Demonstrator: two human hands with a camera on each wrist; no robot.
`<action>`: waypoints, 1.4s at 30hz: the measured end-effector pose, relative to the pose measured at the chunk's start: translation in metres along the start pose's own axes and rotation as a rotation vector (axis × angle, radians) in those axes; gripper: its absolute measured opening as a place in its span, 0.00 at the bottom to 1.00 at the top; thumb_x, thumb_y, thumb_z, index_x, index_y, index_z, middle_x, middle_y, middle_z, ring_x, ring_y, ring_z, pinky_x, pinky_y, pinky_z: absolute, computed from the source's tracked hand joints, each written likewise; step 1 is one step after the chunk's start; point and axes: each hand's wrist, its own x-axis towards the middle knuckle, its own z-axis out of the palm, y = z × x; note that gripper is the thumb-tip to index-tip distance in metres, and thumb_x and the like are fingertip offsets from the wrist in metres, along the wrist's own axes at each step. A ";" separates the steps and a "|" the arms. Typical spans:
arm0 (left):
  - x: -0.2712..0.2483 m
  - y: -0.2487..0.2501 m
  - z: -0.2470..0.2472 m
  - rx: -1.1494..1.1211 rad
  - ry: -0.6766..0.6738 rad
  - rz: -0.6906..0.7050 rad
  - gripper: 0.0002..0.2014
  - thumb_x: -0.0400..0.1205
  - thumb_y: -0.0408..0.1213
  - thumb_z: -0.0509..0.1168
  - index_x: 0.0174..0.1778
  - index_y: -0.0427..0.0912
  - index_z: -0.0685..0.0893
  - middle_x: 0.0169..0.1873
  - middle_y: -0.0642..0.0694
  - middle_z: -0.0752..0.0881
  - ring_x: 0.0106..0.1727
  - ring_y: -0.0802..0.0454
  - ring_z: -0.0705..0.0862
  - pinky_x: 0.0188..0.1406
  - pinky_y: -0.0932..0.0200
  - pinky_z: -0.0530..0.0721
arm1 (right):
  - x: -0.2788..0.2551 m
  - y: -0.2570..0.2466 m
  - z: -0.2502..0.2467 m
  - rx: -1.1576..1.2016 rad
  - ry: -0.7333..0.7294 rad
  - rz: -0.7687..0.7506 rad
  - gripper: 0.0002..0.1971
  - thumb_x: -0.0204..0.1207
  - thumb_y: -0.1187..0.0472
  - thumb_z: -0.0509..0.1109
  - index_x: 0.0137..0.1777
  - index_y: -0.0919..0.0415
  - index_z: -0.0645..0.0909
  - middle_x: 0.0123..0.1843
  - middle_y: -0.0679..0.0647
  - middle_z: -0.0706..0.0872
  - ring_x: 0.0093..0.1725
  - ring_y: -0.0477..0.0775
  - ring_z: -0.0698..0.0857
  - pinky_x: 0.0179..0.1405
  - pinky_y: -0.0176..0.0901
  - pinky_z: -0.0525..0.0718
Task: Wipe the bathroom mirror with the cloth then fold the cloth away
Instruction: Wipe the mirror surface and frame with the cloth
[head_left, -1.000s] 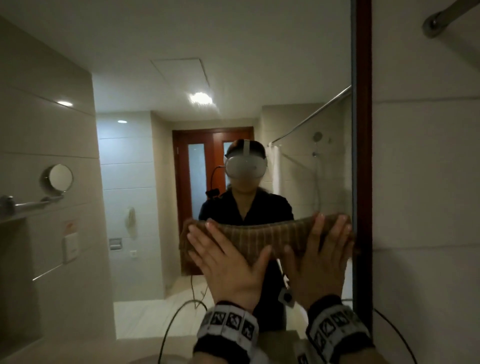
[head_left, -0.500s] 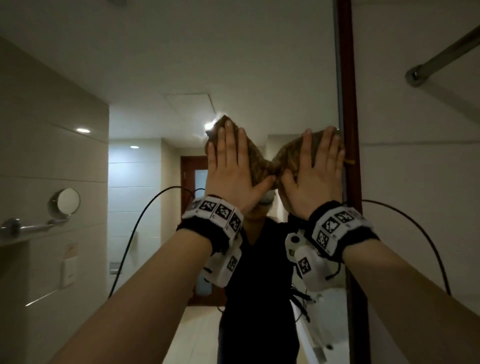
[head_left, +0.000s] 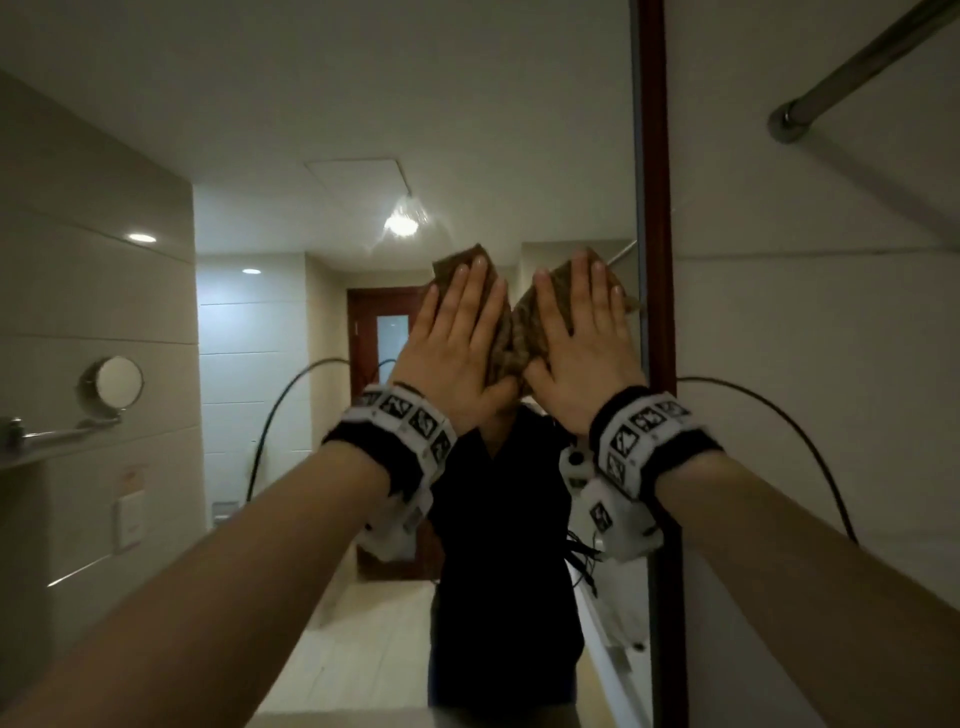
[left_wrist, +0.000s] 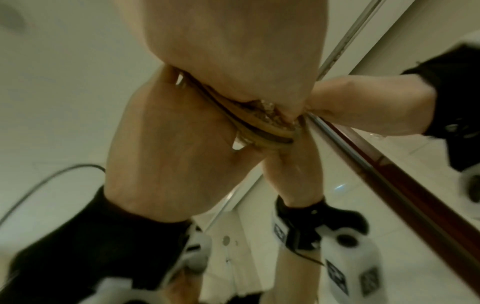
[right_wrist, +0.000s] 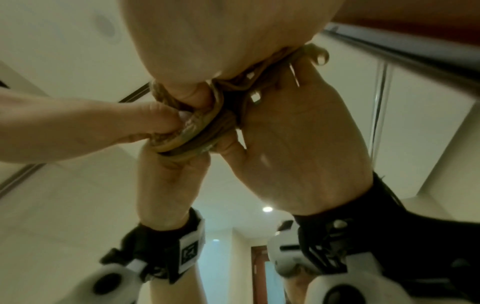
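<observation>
The brown cloth (head_left: 511, 332) is pressed to the mirror (head_left: 322, 130) by left hand (head_left: 452, 343) and right hand (head_left: 579, 348), fingers straight and together; even pressure should be kept beside the wooden frame (head_left: 655, 208)

My forearms are bare to the wrist; each wrist wears a black fabric cuff, and over the left cuff (head_left: 395, 441) and the right cuff (head_left: 660, 441) runs a white band printed with square black-and-white markers; a white camera housing (head_left: 613, 514) hangs under the right wrist, rounded, with a marker on its side and a dark round lens; a like white housing (head_left: 400, 525) sits under the left wrist; thin black cables (head_left: 769, 415) arc away from each wrist unit; small loose black wires bunch below the right housing; in the mirror I see my dark short-sleeved top (head_left: 509, 519), open at the neck.
</observation>
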 end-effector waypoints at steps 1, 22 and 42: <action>0.018 -0.007 -0.009 0.027 -0.011 -0.001 0.48 0.75 0.69 0.38 0.86 0.40 0.40 0.85 0.38 0.37 0.85 0.43 0.37 0.83 0.43 0.36 | 0.014 0.003 -0.008 0.000 0.009 0.011 0.44 0.74 0.44 0.54 0.85 0.55 0.35 0.84 0.66 0.30 0.83 0.64 0.31 0.82 0.60 0.35; -0.202 0.084 0.093 -0.253 -0.022 -0.529 0.52 0.78 0.70 0.50 0.85 0.33 0.43 0.83 0.29 0.38 0.85 0.33 0.39 0.83 0.36 0.42 | -0.207 -0.049 0.094 0.129 -0.054 0.274 0.45 0.75 0.38 0.56 0.86 0.61 0.45 0.84 0.72 0.40 0.84 0.72 0.41 0.82 0.68 0.45; -0.479 0.233 0.213 -0.356 -0.471 -0.742 0.51 0.79 0.64 0.54 0.82 0.24 0.44 0.79 0.18 0.42 0.83 0.27 0.39 0.81 0.31 0.51 | -0.524 -0.119 0.218 0.290 -0.499 0.618 0.40 0.82 0.36 0.38 0.85 0.64 0.38 0.84 0.71 0.37 0.84 0.72 0.44 0.79 0.64 0.53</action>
